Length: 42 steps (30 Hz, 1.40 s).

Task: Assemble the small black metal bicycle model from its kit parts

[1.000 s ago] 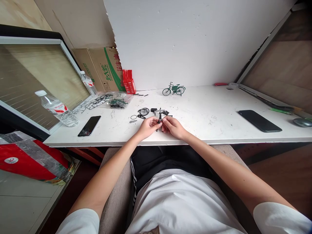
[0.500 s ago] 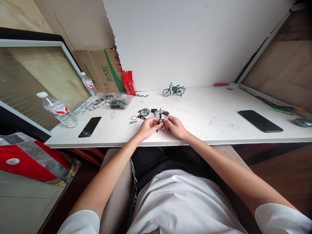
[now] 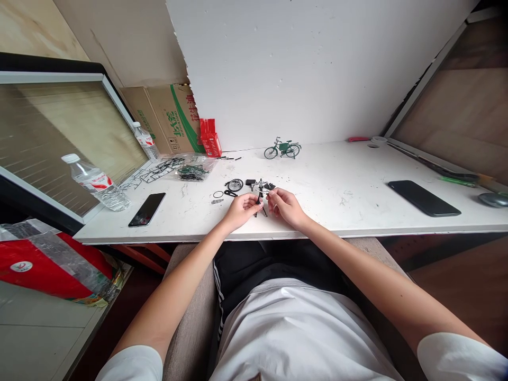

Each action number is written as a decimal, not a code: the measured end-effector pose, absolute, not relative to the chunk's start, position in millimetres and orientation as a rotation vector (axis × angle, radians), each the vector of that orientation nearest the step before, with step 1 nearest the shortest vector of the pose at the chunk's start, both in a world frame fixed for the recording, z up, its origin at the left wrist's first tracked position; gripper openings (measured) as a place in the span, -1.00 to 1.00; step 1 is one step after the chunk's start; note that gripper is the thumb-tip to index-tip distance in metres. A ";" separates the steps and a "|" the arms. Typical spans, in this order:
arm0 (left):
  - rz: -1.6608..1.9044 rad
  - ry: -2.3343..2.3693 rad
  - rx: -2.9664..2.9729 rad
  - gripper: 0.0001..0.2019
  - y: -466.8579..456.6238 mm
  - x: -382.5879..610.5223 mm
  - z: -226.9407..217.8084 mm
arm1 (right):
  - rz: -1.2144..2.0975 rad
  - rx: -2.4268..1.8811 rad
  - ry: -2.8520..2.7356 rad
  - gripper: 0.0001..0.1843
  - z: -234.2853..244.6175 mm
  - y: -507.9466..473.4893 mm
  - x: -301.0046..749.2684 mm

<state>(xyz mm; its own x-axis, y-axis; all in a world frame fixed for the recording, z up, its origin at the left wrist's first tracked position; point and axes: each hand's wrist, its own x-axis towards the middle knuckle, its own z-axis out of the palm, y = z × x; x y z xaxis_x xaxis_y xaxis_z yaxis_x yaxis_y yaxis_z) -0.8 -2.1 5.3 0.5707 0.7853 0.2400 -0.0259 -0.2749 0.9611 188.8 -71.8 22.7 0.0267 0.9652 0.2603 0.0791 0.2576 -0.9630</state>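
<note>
Near the table's front edge, my left hand [image 3: 242, 210] pinches a small dark model bicycle part [image 3: 259, 200] with thin legs pointing down; its exact shape is partly hidden by the fingers. Close on its right, my right hand [image 3: 286, 205] has thumb and fingertips closed on a thin pale piece [image 3: 265, 191] that reaches across toward the dark part. Just beyond the fingers lie silver and black small parts [image 3: 254, 183]. Left of them on the table are a spoked model wheel [image 3: 235, 184], a thin ring [image 3: 218, 194] and a small black part [image 3: 230, 193].
A green model bicycle [image 3: 282, 148] stands at the back. On the left are a plastic bag of parts [image 3: 193, 170], part frames [image 3: 159, 168], a phone [image 3: 147, 209] and water bottles [image 3: 95, 182]. A black phone-like slab [image 3: 424, 198] and a mouse [image 3: 493, 199] lie right.
My right hand has shifted slightly right, away from the left hand, so more of the dark part's thin legs shows. The left hand stays nearly in place.
</note>
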 end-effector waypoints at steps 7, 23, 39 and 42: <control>0.898 0.639 1.682 -0.65 -2.7 -0.9 5.6 | 0.941 -1.123 -1.358 -0.44 23.2 -70.8 189.3; 0.908 0.653 1.695 -0.67 -3.4 -1.4 7.5 | 1.001 -1.109 -1.332 -0.47 20.5 -69.3 189.6; 0.906 0.675 1.637 -0.70 -2.7 -1.6 8.5 | 0.899 -1.129 -1.292 -0.52 16.7 -67.8 192.1; 0.913 0.692 1.636 -0.69 -1.6 -2.1 7.7 | 0.889 -1.138 -1.279 -0.51 19.6 -68.9 190.8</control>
